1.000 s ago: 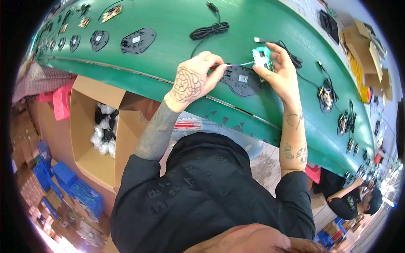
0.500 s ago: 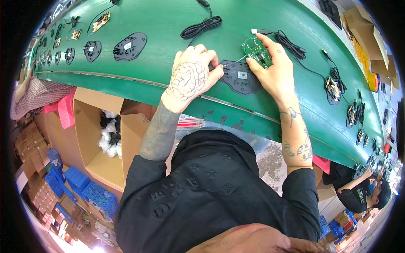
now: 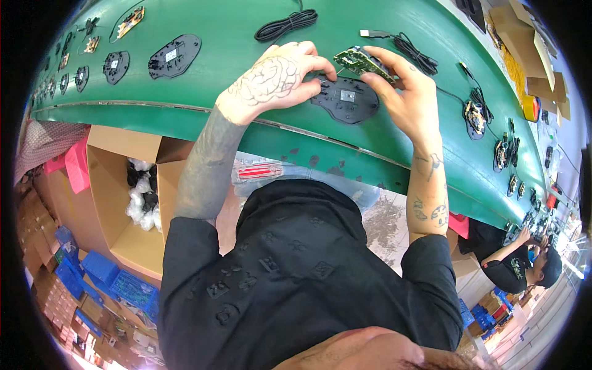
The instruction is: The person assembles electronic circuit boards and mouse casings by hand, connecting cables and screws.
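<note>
My right hand (image 3: 410,95) grips a green circuit board (image 3: 364,63) between thumb and fingers, tilted above a black mouse base (image 3: 348,102). That base lies flat on the green belt, a pale label on its inner face. My left hand (image 3: 274,80) is at the base's left end, thumb and forefinger closed on the thin wires of a cable. The wires run toward the board; the exact pinch is partly hidden by my fingers. Beyond my left hand lies the cable's black coil (image 3: 285,24).
More mouse bases (image 3: 175,57) and boards sit along the belt (image 3: 234,61) to the left. On the right are another coiled cable (image 3: 416,52) and base-and-board sets (image 3: 475,117). An open carton (image 3: 123,203) stands below the belt's edge; a co-worker (image 3: 518,265) sits far right.
The circuit board has tipped from face-up to a steep, nearly edge-on angle in my right hand. My left hand stays near the wires, its fingers slightly shifted. The whole view has shifted a little.
</note>
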A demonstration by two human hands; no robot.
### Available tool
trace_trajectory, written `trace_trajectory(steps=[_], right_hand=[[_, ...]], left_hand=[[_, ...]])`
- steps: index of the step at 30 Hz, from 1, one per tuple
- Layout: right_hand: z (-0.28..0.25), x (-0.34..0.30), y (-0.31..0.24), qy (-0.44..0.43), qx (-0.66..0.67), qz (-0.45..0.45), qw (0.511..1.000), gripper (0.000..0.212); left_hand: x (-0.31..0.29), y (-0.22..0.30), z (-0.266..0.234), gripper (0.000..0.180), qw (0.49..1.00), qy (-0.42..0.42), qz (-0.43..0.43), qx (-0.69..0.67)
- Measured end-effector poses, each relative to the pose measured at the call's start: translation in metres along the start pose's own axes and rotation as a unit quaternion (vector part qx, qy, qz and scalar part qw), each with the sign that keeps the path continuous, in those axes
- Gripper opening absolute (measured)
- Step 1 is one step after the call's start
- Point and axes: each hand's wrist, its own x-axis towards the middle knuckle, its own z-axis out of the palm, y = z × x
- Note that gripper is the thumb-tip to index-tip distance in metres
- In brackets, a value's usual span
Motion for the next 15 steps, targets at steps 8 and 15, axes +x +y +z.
trace_trajectory(steps=[8,15], right_hand=[[0.006,-0.031,-0.012,-0.041,-0.138,-0.202,0.969,0.035],[0.016,-0.045,-0.003,-0.038,-0.17,-0.189,0.966,0.039]], left_hand=[[0.004,-0.012,-0.015,0.034,0.991,-0.105,0.064,-0.055],[-0.001,-0.003,-0.01,0.035,0.995,-0.063,0.041,-0.059]])
